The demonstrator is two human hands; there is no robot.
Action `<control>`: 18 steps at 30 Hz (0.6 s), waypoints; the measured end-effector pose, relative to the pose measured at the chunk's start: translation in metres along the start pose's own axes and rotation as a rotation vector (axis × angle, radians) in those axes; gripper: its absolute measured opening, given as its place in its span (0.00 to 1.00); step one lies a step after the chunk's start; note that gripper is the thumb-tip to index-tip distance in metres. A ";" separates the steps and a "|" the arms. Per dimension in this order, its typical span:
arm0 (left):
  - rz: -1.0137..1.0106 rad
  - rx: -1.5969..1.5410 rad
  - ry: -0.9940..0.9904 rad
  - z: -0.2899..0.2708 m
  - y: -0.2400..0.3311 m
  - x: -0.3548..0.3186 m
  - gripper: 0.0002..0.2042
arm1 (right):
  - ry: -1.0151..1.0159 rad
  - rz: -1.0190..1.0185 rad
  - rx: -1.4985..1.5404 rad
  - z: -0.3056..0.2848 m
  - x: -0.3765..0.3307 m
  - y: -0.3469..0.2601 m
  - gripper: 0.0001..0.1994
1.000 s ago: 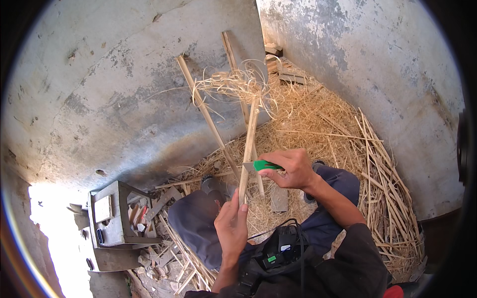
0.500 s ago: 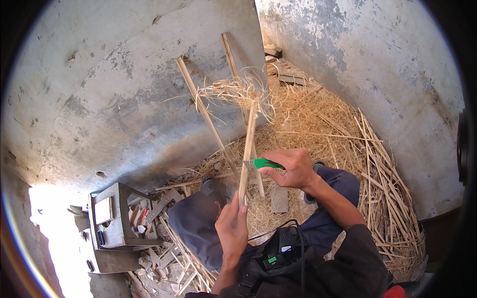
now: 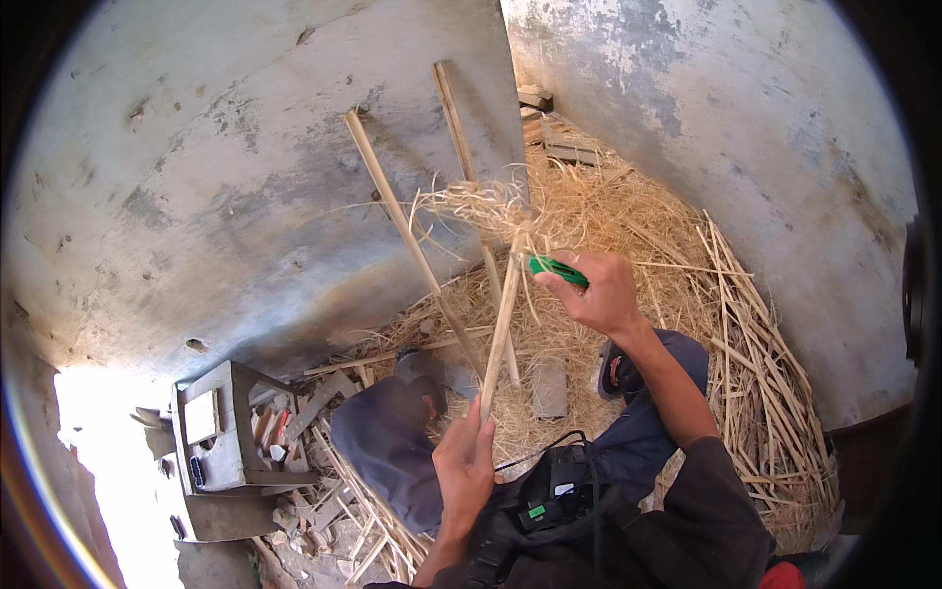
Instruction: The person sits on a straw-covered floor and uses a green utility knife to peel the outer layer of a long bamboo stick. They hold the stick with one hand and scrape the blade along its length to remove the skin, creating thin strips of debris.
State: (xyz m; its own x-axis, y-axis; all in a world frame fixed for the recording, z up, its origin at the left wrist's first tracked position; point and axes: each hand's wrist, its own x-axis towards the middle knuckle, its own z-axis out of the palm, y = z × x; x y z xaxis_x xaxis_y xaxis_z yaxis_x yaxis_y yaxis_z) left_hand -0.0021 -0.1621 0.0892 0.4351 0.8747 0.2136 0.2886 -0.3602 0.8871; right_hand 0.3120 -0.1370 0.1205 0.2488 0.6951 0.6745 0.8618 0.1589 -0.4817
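Pale wood is what the stick [image 3: 500, 329] is made of, and it is held nearly upright in front of the person, its long axis running from the lower end up and slightly to the right. The lower end is gripped by the left hand [image 3: 463, 469], whose fingers are closed around it. At the upper end a frayed tuft of shavings [image 3: 486, 204] is curled out from the wood. Just below that tuft, a green-handled knife [image 3: 557, 269] is pressed against the stick from the right; it is held in the right hand [image 3: 599, 293], which is closed tightly around the handle. The upper, worked end is thus nearer the right hand, with the left hand well below it. Behind the stick, two longer slats [image 3: 412, 236] are leaned against the grey wall [image 3: 196, 177]. The floor is covered by a heap of straw [image 3: 687, 294], and a small grey metal box [image 3: 221, 437] is seen at the lower left.
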 end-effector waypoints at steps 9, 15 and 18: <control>-0.016 -0.050 -0.008 -0.002 -0.003 -0.008 0.20 | -0.004 0.101 -0.070 -0.007 0.004 0.009 0.20; -0.085 -0.091 -0.064 -0.006 -0.013 -0.004 0.20 | -0.300 0.488 0.551 -0.008 0.005 0.022 0.23; -0.186 -0.184 -0.084 -0.005 -0.016 -0.004 0.20 | -0.236 0.335 0.542 0.002 0.002 0.031 0.21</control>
State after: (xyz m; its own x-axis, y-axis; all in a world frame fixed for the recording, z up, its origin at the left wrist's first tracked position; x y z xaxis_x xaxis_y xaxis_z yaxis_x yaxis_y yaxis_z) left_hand -0.0130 -0.1582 0.0759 0.4605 0.8876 0.0122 0.2133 -0.1240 0.9691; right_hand 0.3384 -0.1294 0.1052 0.3074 0.8927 0.3295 0.3960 0.1948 -0.8973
